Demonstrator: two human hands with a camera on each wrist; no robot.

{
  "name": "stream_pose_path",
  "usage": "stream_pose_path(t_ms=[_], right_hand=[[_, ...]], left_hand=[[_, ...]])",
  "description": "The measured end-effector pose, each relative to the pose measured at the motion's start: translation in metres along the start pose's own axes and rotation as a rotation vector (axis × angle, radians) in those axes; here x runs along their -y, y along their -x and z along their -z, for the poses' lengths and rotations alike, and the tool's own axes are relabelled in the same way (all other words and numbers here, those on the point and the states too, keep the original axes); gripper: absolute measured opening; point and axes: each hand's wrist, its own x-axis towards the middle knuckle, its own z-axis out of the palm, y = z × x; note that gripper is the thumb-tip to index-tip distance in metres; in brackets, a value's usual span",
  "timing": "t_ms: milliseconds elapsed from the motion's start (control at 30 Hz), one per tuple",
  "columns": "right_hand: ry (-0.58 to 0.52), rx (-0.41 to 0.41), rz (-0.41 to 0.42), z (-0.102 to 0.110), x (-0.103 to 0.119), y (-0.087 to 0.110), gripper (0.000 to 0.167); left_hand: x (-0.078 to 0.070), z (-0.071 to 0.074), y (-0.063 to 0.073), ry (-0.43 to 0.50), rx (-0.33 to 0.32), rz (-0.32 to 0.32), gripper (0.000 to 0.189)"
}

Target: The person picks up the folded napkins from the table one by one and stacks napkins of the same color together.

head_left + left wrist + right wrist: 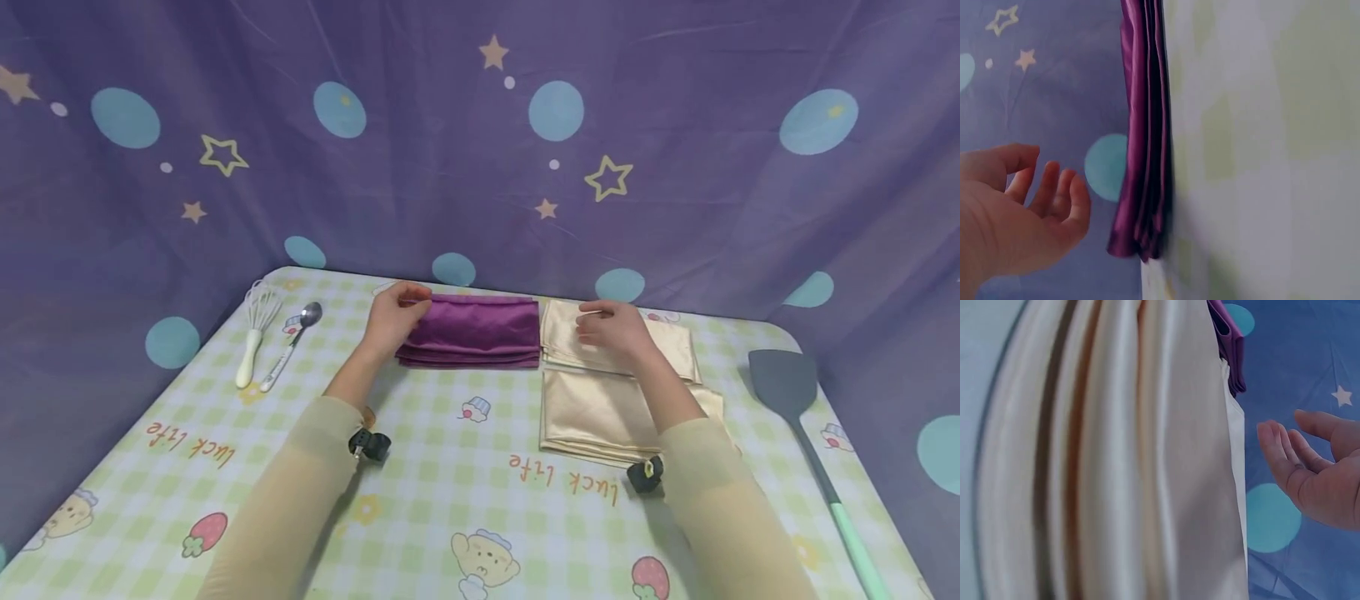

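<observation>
A folded stack of purple satin cloth (480,329) lies at the far middle of the table. My left hand (397,317) hovers at its left end with loosely bent fingers; in the left wrist view a gap shows between the hand (1029,212) and the purple cloth (1138,125). To the right of the purple stack lies a folded cream satin cloth (671,342), and nearer me a second folded cream cloth (592,412). Above the farther cream cloth is my right hand (615,329), its fingers relaxed and nothing between them. The right wrist view shows that hand (1316,469) apart from the cream folds (1197,456).
On the left lie a whisk (258,325) and a metal spoon (300,337). A spatula (787,383) with a grey head and mint handle runs along the right edge. A checked tablecloth (420,500) covers the table, and a purple patterned curtain (450,208) hangs behind and beside it.
</observation>
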Motion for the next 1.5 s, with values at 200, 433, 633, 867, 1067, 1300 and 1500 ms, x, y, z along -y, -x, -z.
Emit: stream_pose_path(t_ms=[200, 433, 633, 867, 1067, 1300, 1500], right_hand=[[0.014, -0.002, 0.018, 0.013, -0.001, 0.016, 0.046], [0.073, -0.021, 0.013, 0.026, -0.005, 0.034, 0.048], [0.118, -0.03, 0.008, 0.041, -0.007, 0.049, 0.047], [0.093, -0.032, 0.031, 0.055, -0.01, 0.065, 0.047], [0.129, -0.048, 0.041, 0.065, -0.015, 0.076, 0.048], [0.177, -0.066, 0.05, 0.078, -0.022, 0.086, 0.05], [0.234, -0.076, 0.023, 0.092, -0.026, 0.093, 0.052]], left_hand=[[-0.011, -0.015, 0.009, 0.041, 0.173, 0.04, 0.025], [-0.019, -0.03, 0.018, -0.02, 0.323, 0.064, 0.031], [-0.022, -0.041, 0.025, -0.032, 0.393, 0.07, 0.036], [-0.024, -0.055, 0.031, -0.033, 0.438, 0.046, 0.036], [-0.023, -0.065, 0.036, -0.034, 0.475, 0.033, 0.035], [-0.024, -0.075, 0.047, -0.014, 0.516, 0.01, 0.033], [-0.021, -0.086, 0.054, 0.019, 0.57, 0.037, 0.034]])
